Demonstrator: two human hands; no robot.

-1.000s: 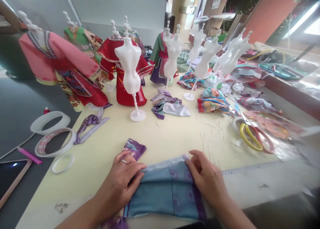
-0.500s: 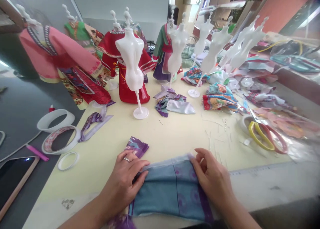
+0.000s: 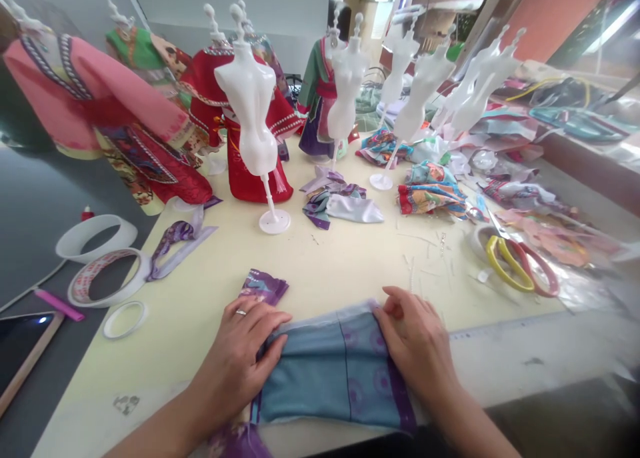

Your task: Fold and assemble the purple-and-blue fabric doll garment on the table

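A blue cloth with purple patterned bands (image 3: 330,378) lies flat on the pale yellow table (image 3: 350,265) near its front edge. My left hand (image 3: 237,358), a ring on one finger, presses on the cloth's left end with fingers curled over its upper corner. My right hand (image 3: 415,345) pinches the cloth's upper right edge, fingers curled. A small folded purple cloth piece (image 3: 263,287) lies just beyond my left hand.
A bare white doll mannequin (image 3: 250,105) stands mid-table, more white mannequins (image 3: 420,91) and dressed ones (image 3: 100,118) behind. Fabric scraps (image 3: 340,205), scissors with yellow and red handles (image 3: 520,271), tape rolls (image 3: 103,275) and a phone (image 3: 20,345) lie around.
Both hands stay on the blue cloth, shifting only slightly. The view has drifted a little, so the table items sit slightly lower and left.
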